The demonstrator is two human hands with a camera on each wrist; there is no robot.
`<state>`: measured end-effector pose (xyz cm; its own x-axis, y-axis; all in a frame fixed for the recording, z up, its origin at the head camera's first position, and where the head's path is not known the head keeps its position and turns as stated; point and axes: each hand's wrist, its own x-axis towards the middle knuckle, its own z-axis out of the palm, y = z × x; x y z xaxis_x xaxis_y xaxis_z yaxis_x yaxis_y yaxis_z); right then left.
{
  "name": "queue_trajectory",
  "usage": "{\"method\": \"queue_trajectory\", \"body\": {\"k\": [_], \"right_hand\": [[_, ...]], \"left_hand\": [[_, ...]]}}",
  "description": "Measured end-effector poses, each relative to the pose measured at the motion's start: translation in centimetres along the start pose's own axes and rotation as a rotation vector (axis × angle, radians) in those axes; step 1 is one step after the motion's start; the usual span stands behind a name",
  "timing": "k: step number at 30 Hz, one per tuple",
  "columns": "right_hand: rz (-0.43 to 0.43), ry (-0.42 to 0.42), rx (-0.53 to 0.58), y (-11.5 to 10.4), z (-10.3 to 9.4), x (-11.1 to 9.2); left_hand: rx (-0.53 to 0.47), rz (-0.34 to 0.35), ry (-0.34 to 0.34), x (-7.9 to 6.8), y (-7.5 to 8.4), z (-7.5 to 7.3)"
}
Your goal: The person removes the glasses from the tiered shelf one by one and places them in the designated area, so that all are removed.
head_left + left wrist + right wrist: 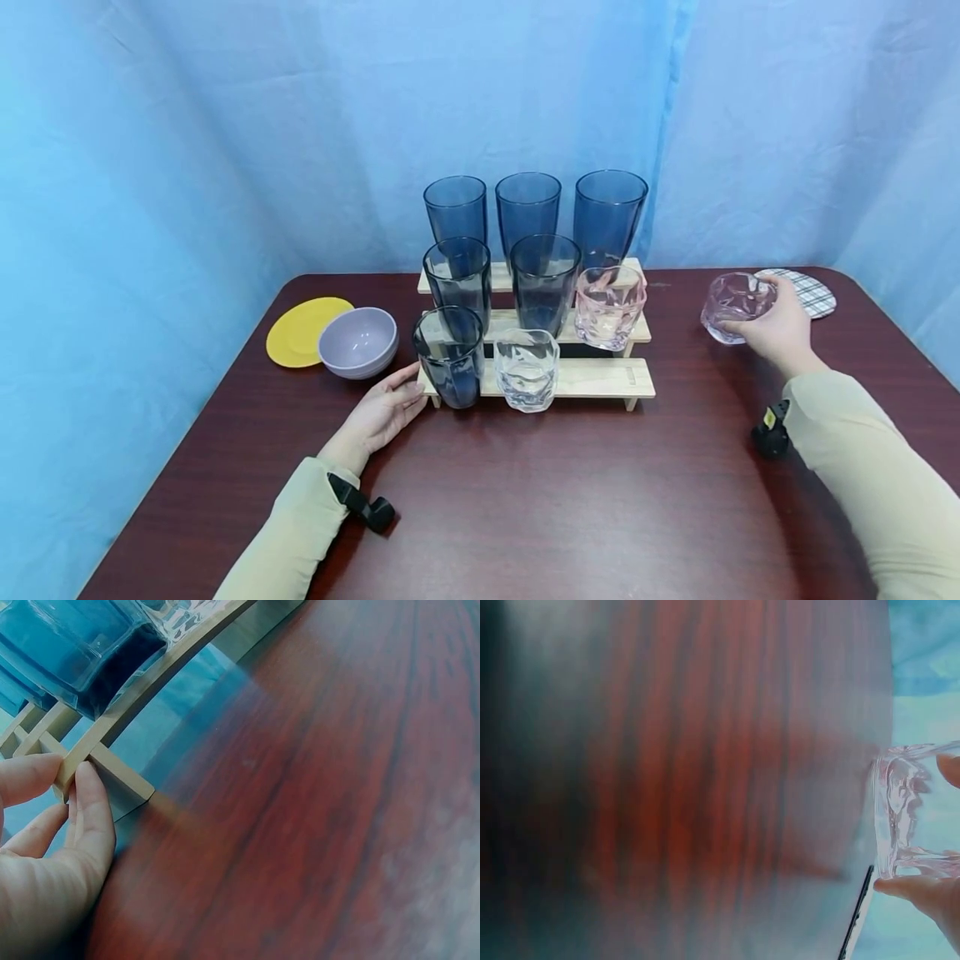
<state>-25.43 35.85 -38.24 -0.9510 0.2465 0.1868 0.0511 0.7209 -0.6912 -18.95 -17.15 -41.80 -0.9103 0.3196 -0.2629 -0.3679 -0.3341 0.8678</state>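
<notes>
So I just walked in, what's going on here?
A person's right hand holds a pinkish glass near a checked disc. The left hand pinches the left end of a tiered wooden rack. On the rack stand six bluish tumblers, a clear glass and another pinkish glass.

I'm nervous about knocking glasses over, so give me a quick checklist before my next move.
1. Right hand gripping the pink-tinted glass: ok, held between fingers and thumb.
2. Left hand on the wooden rack: ok, pinching its front left end.
3. Dark blue glass nearest that hand: ok, upright.
4. Room on the front tier: ok, bare to the right of the clear glass.
5. Pink-tinted glass lifted off the tabletop: cannot tell.
6. Pink-tinted glass on the rack: not ok, it's off to the right.
</notes>
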Motion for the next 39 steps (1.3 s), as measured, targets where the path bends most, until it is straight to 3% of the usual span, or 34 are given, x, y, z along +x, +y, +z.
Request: {"method": "queue_trajectory", "body": {"k": [7, 16, 24, 39], "right_hand": [[-0.019, 0.006, -0.016, 0.8, -0.3, 0.7], [0.017, -0.017, -0.006, 1.5, -0.9, 1.0], [0.04, -0.093, -0.028, 1.8, -1.6, 1.4], [0.043, -0.147, -0.012, 2.3, -2.2, 1.7]], "left_hand": [[0.0, 0.008, 0.014, 0.1, -0.1, 0.0], [-0.001, 0.012, 0.004, 0.1, -0.3, -0.2], [-0.003, 0.018, 0.0, 0.1, -0.2, -0.1], [-0.015, 0.012, 0.006, 0.1, -0.2, 0.0]]}}
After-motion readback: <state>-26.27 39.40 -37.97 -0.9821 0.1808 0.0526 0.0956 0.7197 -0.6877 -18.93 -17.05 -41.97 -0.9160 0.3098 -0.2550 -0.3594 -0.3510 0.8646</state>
